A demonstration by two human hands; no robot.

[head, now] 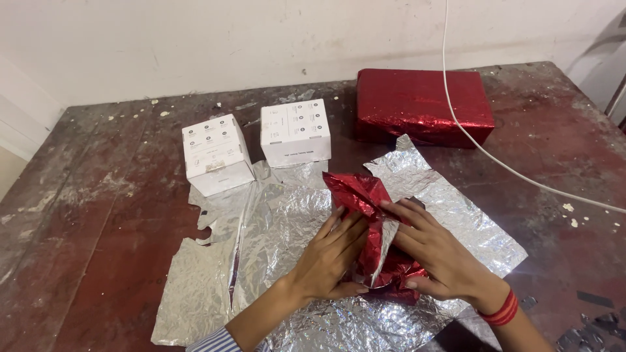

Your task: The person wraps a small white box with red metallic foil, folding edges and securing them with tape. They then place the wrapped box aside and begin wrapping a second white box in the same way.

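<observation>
My left hand (pixel 329 257) and my right hand (pixel 437 251) press from both sides on a small object partly covered in red shiny foil (pixel 360 195). The foil's red flap stands up between my fingers, silver on its inner side. The object sits on a crumpled silver foil sheet (pixel 261 241) spread over the table. What is under the red foil is hidden. A red thread band circles my right wrist.
Two small white boxes (pixel 215 153) (pixel 295 130) stand behind the sheet. A larger box wrapped in red foil (pixel 422 104) lies at the back right. A white cable (pixel 495 156) crosses the worn dark-red table (pixel 85 215). Wall behind.
</observation>
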